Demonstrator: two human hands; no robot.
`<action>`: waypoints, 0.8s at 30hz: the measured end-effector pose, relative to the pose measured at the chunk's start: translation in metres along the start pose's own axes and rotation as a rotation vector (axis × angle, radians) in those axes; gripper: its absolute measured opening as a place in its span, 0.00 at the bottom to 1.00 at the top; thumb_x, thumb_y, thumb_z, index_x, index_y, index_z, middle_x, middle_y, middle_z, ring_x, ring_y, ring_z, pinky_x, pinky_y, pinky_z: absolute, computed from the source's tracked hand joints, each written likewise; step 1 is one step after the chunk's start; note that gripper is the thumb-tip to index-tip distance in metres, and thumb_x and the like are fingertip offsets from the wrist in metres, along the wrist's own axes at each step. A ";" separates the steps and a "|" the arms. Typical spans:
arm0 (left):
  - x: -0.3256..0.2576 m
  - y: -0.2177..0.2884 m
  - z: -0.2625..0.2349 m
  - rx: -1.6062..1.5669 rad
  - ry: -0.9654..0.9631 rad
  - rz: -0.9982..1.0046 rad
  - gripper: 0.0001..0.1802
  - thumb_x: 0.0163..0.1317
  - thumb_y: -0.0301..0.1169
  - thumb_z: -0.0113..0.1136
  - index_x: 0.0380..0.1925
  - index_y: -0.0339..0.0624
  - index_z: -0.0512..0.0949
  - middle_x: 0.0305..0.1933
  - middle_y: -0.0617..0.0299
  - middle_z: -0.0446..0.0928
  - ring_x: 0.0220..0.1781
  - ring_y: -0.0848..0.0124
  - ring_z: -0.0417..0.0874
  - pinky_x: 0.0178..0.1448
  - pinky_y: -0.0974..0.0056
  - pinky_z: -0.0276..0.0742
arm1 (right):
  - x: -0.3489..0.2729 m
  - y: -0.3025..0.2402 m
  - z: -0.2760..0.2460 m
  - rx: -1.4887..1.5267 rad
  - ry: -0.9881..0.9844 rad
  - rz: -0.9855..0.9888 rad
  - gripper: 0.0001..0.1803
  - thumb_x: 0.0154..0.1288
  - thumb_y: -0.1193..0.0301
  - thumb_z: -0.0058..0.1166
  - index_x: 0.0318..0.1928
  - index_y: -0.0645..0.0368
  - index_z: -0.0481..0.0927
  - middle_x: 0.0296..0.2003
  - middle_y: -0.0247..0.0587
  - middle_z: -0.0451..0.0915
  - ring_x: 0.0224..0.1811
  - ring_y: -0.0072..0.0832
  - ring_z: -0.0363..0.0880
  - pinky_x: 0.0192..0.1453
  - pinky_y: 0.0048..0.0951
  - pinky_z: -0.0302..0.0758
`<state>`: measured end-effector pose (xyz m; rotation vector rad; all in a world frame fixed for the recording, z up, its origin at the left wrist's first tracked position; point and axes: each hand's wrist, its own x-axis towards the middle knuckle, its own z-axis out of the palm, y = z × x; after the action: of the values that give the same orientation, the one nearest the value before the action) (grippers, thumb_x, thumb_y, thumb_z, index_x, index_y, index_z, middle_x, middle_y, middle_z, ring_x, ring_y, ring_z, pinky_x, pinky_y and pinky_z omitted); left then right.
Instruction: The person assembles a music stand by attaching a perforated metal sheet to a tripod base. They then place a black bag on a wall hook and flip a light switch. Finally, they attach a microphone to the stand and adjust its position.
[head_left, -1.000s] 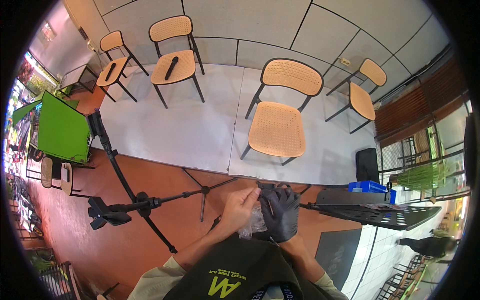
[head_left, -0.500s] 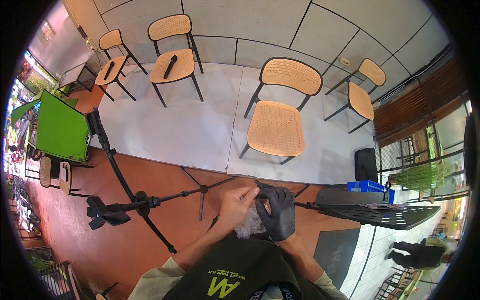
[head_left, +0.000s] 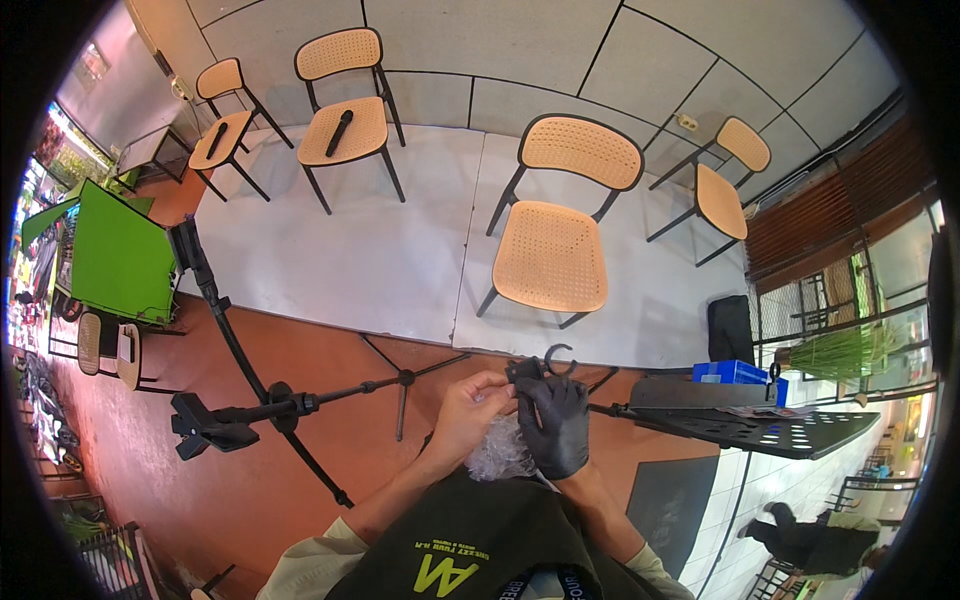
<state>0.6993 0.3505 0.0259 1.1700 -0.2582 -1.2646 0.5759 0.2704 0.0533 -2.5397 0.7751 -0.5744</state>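
In front of my body I hold a small black clip (head_left: 524, 371) with an open C-shaped ring that sticks up at its far right. My right hand (head_left: 553, 428), in a black glove, grips it from the near side. My bare left hand (head_left: 468, 418) is closed, thumb and fingertips pinched at the clip's left end; the exact contact is partly hidden. A crumpled clear plastic bag (head_left: 500, 452) hangs just below and between my hands. To the left stands a black microphone stand (head_left: 345, 394) with holders at its ends, apart from both hands.
Several cane-seated chairs, one a large chair (head_left: 550, 255), stand on a low grey platform (head_left: 400, 270); two hold black microphones, one a microphone (head_left: 340, 132). At right are a perforated black music stand (head_left: 760, 428) and a blue box (head_left: 735, 372). A person (head_left: 810, 545) is at lower right.
The black clip has turned or shifted in my hands, so its C-shaped ring now shows beyond my right hand. The person at lower right has moved nearer and lower in the view.
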 end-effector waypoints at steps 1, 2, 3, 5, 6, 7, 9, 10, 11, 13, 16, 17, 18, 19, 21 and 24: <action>0.001 -0.003 -0.001 -0.002 -0.011 0.016 0.06 0.65 0.26 0.58 0.39 0.36 0.80 0.33 0.70 0.78 0.32 0.86 0.71 0.35 0.78 0.64 | -0.001 0.000 0.001 -0.002 0.010 0.007 0.17 0.56 0.74 0.58 0.48 0.57 0.75 0.40 0.46 0.76 0.44 0.45 0.73 0.49 0.43 0.64; 0.003 -0.008 -0.004 -0.003 -0.017 0.033 0.06 0.65 0.26 0.58 0.39 0.36 0.80 0.33 0.70 0.78 0.32 0.86 0.71 0.35 0.79 0.64 | 0.001 -0.002 -0.001 0.023 0.025 0.012 0.17 0.56 0.75 0.59 0.47 0.57 0.75 0.39 0.46 0.76 0.43 0.44 0.73 0.48 0.42 0.65; 0.003 -0.010 -0.005 -0.003 -0.023 0.049 0.06 0.65 0.26 0.58 0.39 0.36 0.80 0.33 0.70 0.78 0.32 0.86 0.71 0.35 0.79 0.64 | 0.005 -0.006 -0.003 0.047 0.040 0.018 0.16 0.55 0.77 0.59 0.47 0.57 0.76 0.39 0.46 0.77 0.42 0.43 0.74 0.47 0.41 0.66; 0.001 -0.002 0.000 -0.008 -0.023 0.055 0.06 0.65 0.25 0.58 0.39 0.36 0.80 0.33 0.69 0.78 0.33 0.86 0.72 0.37 0.78 0.65 | 0.007 -0.008 -0.002 0.188 0.083 0.074 0.17 0.55 0.78 0.59 0.47 0.57 0.75 0.39 0.47 0.77 0.41 0.44 0.74 0.47 0.41 0.67; 0.000 0.000 0.003 -0.010 -0.025 0.057 0.06 0.65 0.25 0.58 0.39 0.36 0.79 0.33 0.69 0.78 0.34 0.86 0.72 0.37 0.78 0.66 | 0.006 -0.007 0.002 0.304 0.111 0.124 0.18 0.54 0.78 0.59 0.48 0.58 0.75 0.39 0.48 0.76 0.42 0.46 0.74 0.47 0.42 0.68; 0.002 -0.003 0.002 0.028 -0.026 0.080 0.06 0.65 0.26 0.58 0.40 0.36 0.79 0.34 0.69 0.79 0.34 0.85 0.72 0.38 0.78 0.66 | 0.005 -0.006 0.004 0.420 0.140 0.174 0.20 0.54 0.78 0.59 0.49 0.59 0.75 0.39 0.49 0.76 0.42 0.47 0.74 0.47 0.43 0.68; 0.006 -0.012 -0.003 0.107 -0.016 0.130 0.06 0.65 0.26 0.58 0.40 0.36 0.79 0.34 0.68 0.79 0.35 0.85 0.73 0.39 0.77 0.67 | 0.004 -0.004 0.002 0.262 0.100 0.120 0.20 0.54 0.80 0.59 0.49 0.60 0.75 0.40 0.50 0.76 0.43 0.48 0.75 0.47 0.42 0.70; 0.006 -0.011 -0.003 0.103 -0.019 0.123 0.07 0.65 0.25 0.58 0.40 0.34 0.79 0.36 0.65 0.80 0.36 0.82 0.75 0.41 0.76 0.70 | 0.003 -0.002 0.001 0.182 0.079 0.093 0.20 0.54 0.81 0.58 0.50 0.60 0.75 0.41 0.51 0.76 0.43 0.49 0.75 0.47 0.42 0.71; 0.005 -0.009 -0.002 0.098 -0.026 0.114 0.07 0.66 0.24 0.57 0.41 0.32 0.78 0.37 0.62 0.81 0.38 0.80 0.78 0.42 0.74 0.72 | 0.002 0.000 0.000 0.191 0.063 0.083 0.20 0.55 0.81 0.58 0.50 0.61 0.75 0.41 0.51 0.76 0.43 0.49 0.75 0.47 0.42 0.72; 0.005 -0.008 -0.001 0.110 -0.031 0.106 0.08 0.66 0.23 0.56 0.41 0.30 0.78 0.38 0.59 0.82 0.39 0.78 0.80 0.44 0.73 0.75 | -0.003 0.005 0.001 0.210 0.031 0.064 0.19 0.56 0.81 0.57 0.50 0.61 0.75 0.42 0.52 0.76 0.45 0.49 0.76 0.48 0.41 0.73; 0.007 -0.011 -0.001 0.111 -0.038 0.102 0.08 0.66 0.23 0.56 0.41 0.30 0.78 0.37 0.60 0.82 0.39 0.78 0.80 0.44 0.73 0.75 | -0.001 0.007 0.001 0.310 0.090 0.042 0.18 0.57 0.81 0.57 0.50 0.61 0.74 0.42 0.52 0.76 0.45 0.47 0.76 0.48 0.41 0.73; 0.008 -0.015 -0.001 0.081 -0.041 0.097 0.08 0.66 0.23 0.56 0.41 0.30 0.78 0.37 0.60 0.82 0.39 0.78 0.80 0.44 0.74 0.74 | 0.001 0.003 0.000 0.332 0.092 0.080 0.18 0.56 0.81 0.57 0.50 0.62 0.75 0.42 0.51 0.76 0.45 0.47 0.76 0.48 0.41 0.73; 0.008 -0.017 -0.002 0.050 -0.044 0.092 0.08 0.66 0.23 0.56 0.41 0.30 0.78 0.37 0.60 0.82 0.39 0.78 0.80 0.44 0.74 0.74 | 0.005 -0.006 -0.003 0.353 0.093 0.119 0.18 0.56 0.81 0.57 0.50 0.62 0.75 0.43 0.51 0.76 0.44 0.46 0.76 0.48 0.41 0.74; 0.007 -0.017 -0.002 0.065 -0.036 0.084 0.08 0.66 0.24 0.56 0.41 0.30 0.78 0.37 0.60 0.82 0.39 0.78 0.80 0.44 0.74 0.74 | 0.007 -0.011 -0.003 0.375 0.094 0.158 0.18 0.56 0.82 0.57 0.49 0.62 0.75 0.43 0.51 0.76 0.44 0.46 0.77 0.48 0.41 0.74; 0.007 -0.015 -0.002 0.088 -0.027 0.068 0.08 0.66 0.24 0.56 0.41 0.31 0.78 0.37 0.61 0.82 0.39 0.78 0.79 0.44 0.74 0.74 | 0.006 -0.011 -0.003 0.354 0.110 0.163 0.18 0.56 0.82 0.56 0.49 0.62 0.75 0.44 0.50 0.76 0.44 0.46 0.77 0.47 0.40 0.74; 0.006 -0.014 -0.002 0.178 -0.010 0.114 0.08 0.66 0.26 0.57 0.41 0.31 0.79 0.37 0.61 0.82 0.40 0.79 0.79 0.45 0.73 0.73 | 0.002 -0.006 -0.005 0.235 0.047 0.146 0.18 0.56 0.82 0.56 0.49 0.62 0.74 0.44 0.51 0.76 0.44 0.47 0.77 0.47 0.40 0.75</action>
<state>0.6944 0.3481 0.0116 1.2818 -0.4463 -1.1661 0.5777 0.2720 0.0605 -2.2425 0.8475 -0.6390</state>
